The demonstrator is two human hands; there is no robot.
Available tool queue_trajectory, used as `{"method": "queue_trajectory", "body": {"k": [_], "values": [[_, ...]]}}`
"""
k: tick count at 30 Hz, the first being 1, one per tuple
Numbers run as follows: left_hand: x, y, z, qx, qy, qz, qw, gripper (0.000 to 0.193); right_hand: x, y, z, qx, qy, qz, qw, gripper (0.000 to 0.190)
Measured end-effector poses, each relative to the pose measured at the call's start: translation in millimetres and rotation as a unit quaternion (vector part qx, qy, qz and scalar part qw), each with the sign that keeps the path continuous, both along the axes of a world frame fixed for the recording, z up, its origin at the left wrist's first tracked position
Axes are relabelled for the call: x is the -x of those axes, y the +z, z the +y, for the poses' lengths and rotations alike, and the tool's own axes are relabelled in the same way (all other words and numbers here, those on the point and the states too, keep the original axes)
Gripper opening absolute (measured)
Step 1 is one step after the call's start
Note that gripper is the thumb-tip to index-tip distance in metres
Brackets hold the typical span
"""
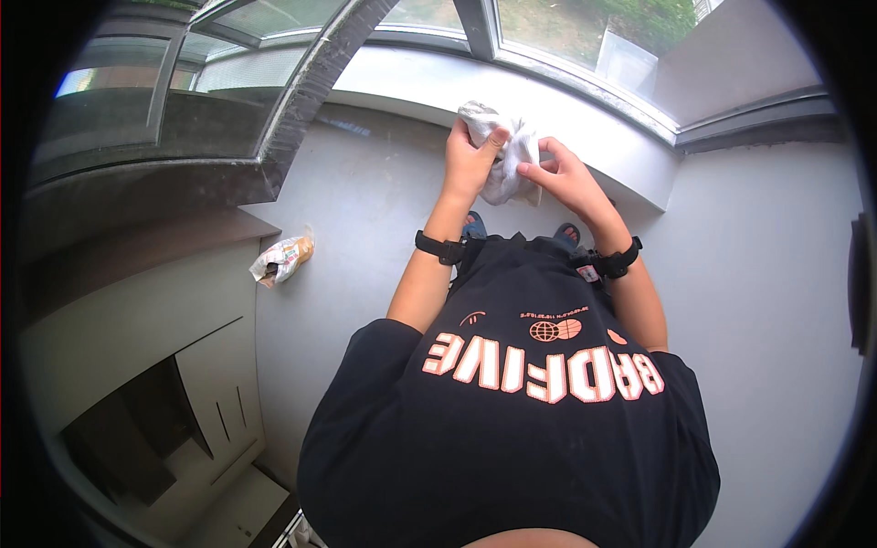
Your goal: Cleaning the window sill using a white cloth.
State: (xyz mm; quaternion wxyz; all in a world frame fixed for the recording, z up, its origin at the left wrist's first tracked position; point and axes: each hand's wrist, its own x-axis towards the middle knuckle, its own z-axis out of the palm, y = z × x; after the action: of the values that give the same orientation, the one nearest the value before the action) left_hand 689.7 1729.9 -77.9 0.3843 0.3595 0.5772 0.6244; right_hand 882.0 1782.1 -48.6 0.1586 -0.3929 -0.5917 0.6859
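Observation:
A crumpled white cloth (505, 161) hangs in front of me, its folds bunched and its upper end greyish. My left hand (473, 152) grips its left side, thumb laid over the front. At the right edge, the thumb and fingers of my right hand (563, 170) pinch the fabric. Both hands are raised by the white window ledge (596, 120), above my sandalled feet. Each wrist wears a black strap. Some of the left fingers are hidden behind the cloth.
A glazed window sash (294, 89) juts in at upper left. Beyond the ledge stands the window frame (483, 31). An opened, printed plastic bag (284, 259) rests on the grey floor (356, 240) beside a pale cabinet (219, 383). A dark object (858, 284) shows at the right rim.

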Motion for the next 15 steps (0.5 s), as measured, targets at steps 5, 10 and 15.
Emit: {"method": "queue_trajectory", "body": {"k": [5,10,15], "values": [[35,-3,-6,-0.023,0.048,0.052,0.997,0.062,31,-21,-4,-0.071,-0.051,0.073,0.994,0.023],[36,17,-11,-0.003,0.079,0.131,0.988,0.055,51,-28,-16,-0.096,-0.128,0.087,0.983,0.047],[29,41,0,0.021,0.086,0.253,0.963,0.049,59,-35,-19,-0.225,-0.095,-0.039,0.969,0.064]]}}
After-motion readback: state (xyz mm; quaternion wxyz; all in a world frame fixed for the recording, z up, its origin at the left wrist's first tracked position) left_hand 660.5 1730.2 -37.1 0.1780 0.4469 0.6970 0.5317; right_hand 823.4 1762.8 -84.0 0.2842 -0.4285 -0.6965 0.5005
